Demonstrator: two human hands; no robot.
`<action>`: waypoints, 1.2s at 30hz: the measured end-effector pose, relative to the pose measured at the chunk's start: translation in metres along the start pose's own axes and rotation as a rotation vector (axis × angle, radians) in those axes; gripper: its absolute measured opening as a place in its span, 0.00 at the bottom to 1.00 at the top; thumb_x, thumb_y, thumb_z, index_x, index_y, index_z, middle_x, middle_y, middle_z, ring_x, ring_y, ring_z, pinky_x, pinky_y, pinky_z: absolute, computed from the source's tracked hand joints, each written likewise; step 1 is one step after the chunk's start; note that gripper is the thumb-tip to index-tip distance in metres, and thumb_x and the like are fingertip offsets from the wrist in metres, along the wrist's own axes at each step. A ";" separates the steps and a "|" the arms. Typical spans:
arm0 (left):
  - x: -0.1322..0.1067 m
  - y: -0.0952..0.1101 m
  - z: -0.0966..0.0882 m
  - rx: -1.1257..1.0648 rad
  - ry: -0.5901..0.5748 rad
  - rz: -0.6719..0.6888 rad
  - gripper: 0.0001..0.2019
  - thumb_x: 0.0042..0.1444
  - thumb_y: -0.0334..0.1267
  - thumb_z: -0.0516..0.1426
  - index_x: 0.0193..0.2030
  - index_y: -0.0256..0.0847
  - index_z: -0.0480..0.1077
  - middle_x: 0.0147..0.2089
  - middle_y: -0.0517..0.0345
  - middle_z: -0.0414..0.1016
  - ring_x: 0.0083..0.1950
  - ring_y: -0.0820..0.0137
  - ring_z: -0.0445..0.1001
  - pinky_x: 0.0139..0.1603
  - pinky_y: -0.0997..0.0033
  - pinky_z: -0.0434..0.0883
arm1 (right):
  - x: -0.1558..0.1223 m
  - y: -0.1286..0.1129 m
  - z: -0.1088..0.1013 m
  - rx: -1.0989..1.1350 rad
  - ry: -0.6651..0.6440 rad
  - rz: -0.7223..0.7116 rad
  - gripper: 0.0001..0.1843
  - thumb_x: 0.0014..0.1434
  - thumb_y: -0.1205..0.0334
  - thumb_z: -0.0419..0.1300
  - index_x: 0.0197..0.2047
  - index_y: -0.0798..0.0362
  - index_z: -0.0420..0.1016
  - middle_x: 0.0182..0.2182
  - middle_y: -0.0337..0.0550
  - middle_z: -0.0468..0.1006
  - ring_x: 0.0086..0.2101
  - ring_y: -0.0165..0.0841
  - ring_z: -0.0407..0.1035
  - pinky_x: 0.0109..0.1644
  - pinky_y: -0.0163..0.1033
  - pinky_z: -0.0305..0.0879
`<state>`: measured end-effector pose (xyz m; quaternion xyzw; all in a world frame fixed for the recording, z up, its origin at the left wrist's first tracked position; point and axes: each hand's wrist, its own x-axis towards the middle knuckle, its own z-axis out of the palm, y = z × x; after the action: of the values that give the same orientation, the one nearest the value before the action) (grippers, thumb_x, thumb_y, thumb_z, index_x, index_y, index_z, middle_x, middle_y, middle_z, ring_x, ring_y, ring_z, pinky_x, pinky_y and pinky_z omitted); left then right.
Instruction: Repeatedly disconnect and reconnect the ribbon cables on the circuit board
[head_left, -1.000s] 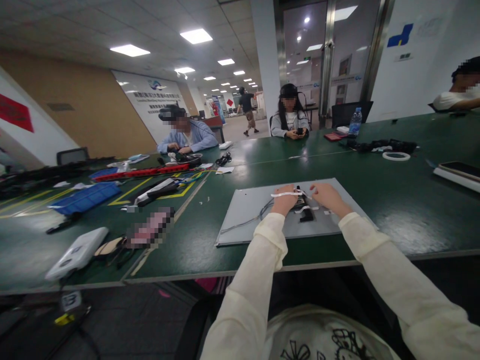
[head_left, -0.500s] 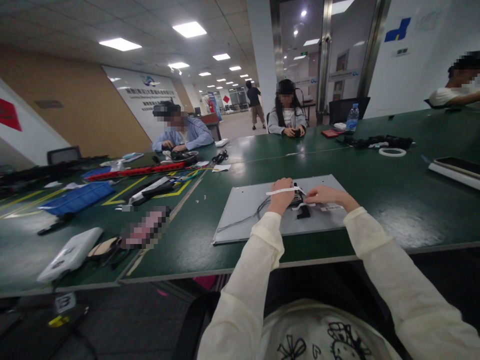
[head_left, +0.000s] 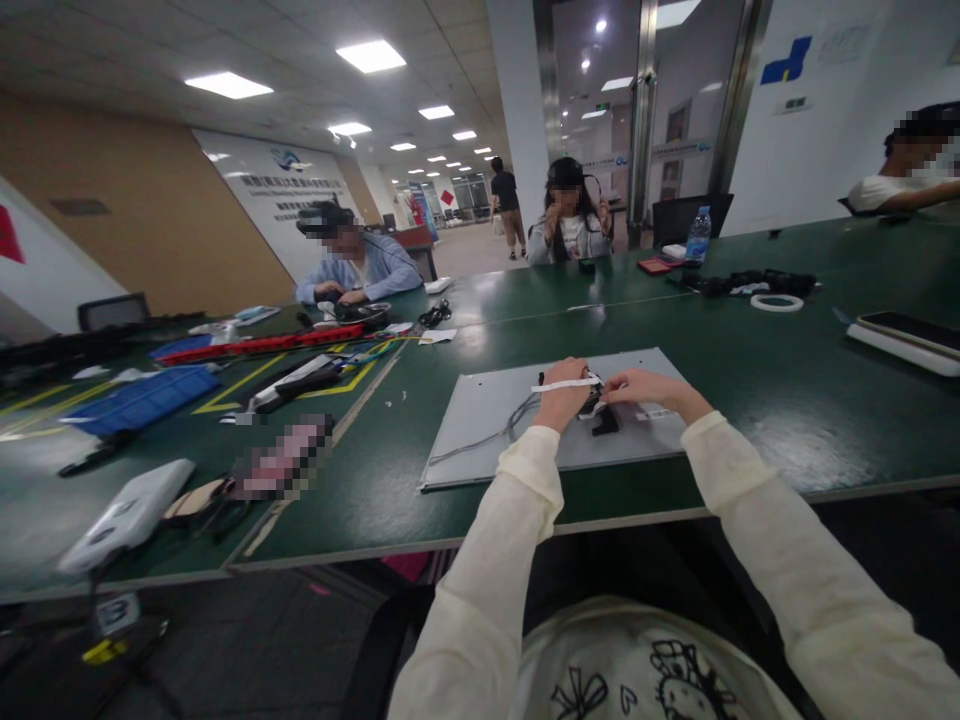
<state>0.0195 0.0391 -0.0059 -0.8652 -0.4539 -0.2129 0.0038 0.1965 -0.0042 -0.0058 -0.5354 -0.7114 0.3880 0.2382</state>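
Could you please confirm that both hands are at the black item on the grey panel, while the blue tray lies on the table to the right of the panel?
Not quite: the head view shows the blue tray on the table to the left of the grey panel. The left hand and right hand are indeed at the black item.

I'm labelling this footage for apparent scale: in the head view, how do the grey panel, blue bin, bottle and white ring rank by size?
1. Grey panel, partly covered
2. Blue bin
Bottle and white ring: unsure; one looks taller, the other wider.
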 end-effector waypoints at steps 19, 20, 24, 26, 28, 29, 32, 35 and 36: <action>-0.017 -0.007 -0.035 -0.863 -0.304 -0.056 0.20 0.57 0.53 0.56 0.28 0.36 0.70 0.20 0.63 0.66 0.22 0.78 0.63 0.26 0.77 0.61 | -0.004 -0.003 -0.006 0.444 0.013 -0.040 0.20 0.51 0.46 0.68 0.36 0.55 0.76 0.25 0.37 0.71 0.25 0.24 0.62 0.25 0.30 0.51; -0.019 -0.008 -0.037 -0.844 -0.315 -0.050 0.20 0.56 0.53 0.57 0.28 0.37 0.70 0.20 0.64 0.65 0.22 0.78 0.62 0.25 0.77 0.60 | -0.004 -0.002 -0.005 0.419 0.010 -0.036 0.20 0.50 0.47 0.68 0.36 0.55 0.76 0.25 0.37 0.71 0.25 0.24 0.61 0.25 0.30 0.52; -0.026 -0.007 -0.039 -0.672 -0.343 -0.015 0.19 0.57 0.52 0.56 0.27 0.37 0.71 0.21 0.63 0.67 0.21 0.78 0.62 0.25 0.77 0.60 | -0.008 0.002 -0.003 0.316 0.057 0.019 0.18 0.50 0.50 0.68 0.37 0.56 0.78 0.29 0.40 0.76 0.27 0.26 0.65 0.30 0.31 0.60; -0.029 -0.005 -0.036 -0.588 -0.330 -0.021 0.18 0.57 0.50 0.55 0.26 0.38 0.71 0.20 0.63 0.67 0.21 0.78 0.62 0.25 0.76 0.60 | -0.010 0.003 -0.001 0.280 0.090 0.047 0.16 0.51 0.53 0.67 0.38 0.55 0.79 0.30 0.42 0.77 0.29 0.27 0.68 0.32 0.32 0.62; -0.032 -0.001 -0.033 -0.541 -0.317 -0.045 0.16 0.58 0.47 0.55 0.25 0.38 0.70 0.20 0.62 0.67 0.20 0.77 0.62 0.25 0.75 0.60 | -0.013 0.003 0.002 0.243 0.116 0.062 0.13 0.52 0.56 0.66 0.38 0.55 0.78 0.29 0.42 0.77 0.30 0.29 0.70 0.32 0.32 0.64; -0.034 0.001 -0.031 -0.525 -0.314 -0.060 0.16 0.58 0.45 0.54 0.25 0.38 0.69 0.20 0.62 0.67 0.20 0.77 0.62 0.25 0.75 0.60 | -0.014 0.003 0.004 0.219 0.129 0.068 0.11 0.52 0.58 0.65 0.38 0.55 0.77 0.28 0.41 0.77 0.29 0.29 0.70 0.32 0.31 0.64; -0.039 0.006 -0.028 -0.480 -0.308 -0.068 0.16 0.59 0.43 0.53 0.22 0.38 0.66 0.18 0.61 0.65 0.20 0.75 0.62 0.27 0.74 0.60 | -0.018 0.004 0.011 0.116 0.165 0.062 0.07 0.55 0.63 0.62 0.38 0.55 0.75 0.27 0.40 0.76 0.27 0.28 0.70 0.29 0.30 0.63; -0.043 0.008 -0.028 -0.425 -0.275 -0.048 0.20 0.60 0.43 0.52 0.18 0.40 0.62 0.15 0.61 0.62 0.22 0.74 0.63 0.31 0.72 0.61 | -0.020 0.008 0.018 0.021 0.226 0.022 0.05 0.58 0.63 0.58 0.38 0.54 0.73 0.26 0.39 0.75 0.25 0.27 0.69 0.26 0.29 0.62; -0.044 0.009 -0.028 -0.413 -0.258 -0.046 0.21 0.61 0.43 0.51 0.17 0.40 0.61 0.15 0.61 0.60 0.22 0.73 0.63 0.32 0.72 0.61 | -0.020 0.009 0.020 -0.001 0.248 0.010 0.05 0.59 0.62 0.57 0.38 0.54 0.72 0.26 0.39 0.75 0.25 0.27 0.69 0.26 0.29 0.62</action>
<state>-0.0056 -0.0062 0.0046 -0.8571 -0.4170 -0.1889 -0.2362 0.1931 -0.0282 -0.0233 -0.5829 -0.6741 0.3193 0.3222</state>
